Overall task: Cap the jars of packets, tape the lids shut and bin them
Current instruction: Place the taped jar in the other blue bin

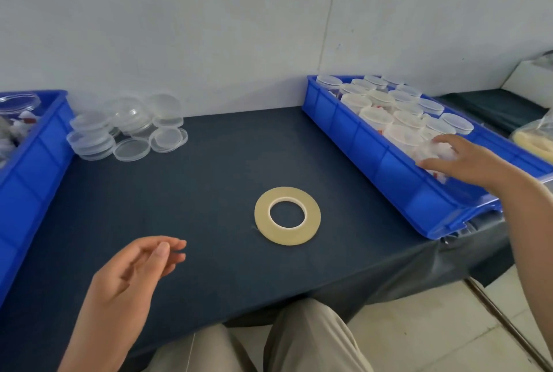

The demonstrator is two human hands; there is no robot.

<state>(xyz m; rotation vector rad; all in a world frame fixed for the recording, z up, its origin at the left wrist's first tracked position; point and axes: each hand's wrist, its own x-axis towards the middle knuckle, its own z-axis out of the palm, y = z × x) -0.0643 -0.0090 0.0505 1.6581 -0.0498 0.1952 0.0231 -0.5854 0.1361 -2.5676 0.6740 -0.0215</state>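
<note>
Khaki trouser legs (299, 341) sit nearest, tucked under the desk (209, 177) and its dark blue cloth. Just above them the left hand (134, 276) hovers over the cloth with its fingers loosely curled, holding nothing; it looks idle, probably waiting for the next jar.

Further in, a roll of tape (261, 216) lies flat near the middle of the desk, well apart from both hands, and either could reach it for the sealing step.

To the right, the right hand (469, 165) reaches over the near wall of the right blue bin (359, 138), thumb and fingers spread across a jar (434, 151) in the front row. The hand is blurred, so I cannot tell whether it grips the jar or only touches it. Behind it the capped jars (380, 99) stand upright in rows, which fits this being the bin for finished ones.

Far left, loose clear lids (131, 132) are piled against the wall, just beside the left blue bin (27, 180). That bin holds an open jar (18, 102) and what look like packets, so the caps are next to the jars that need them.

No brand, label or writing can be read anywhere.
</note>
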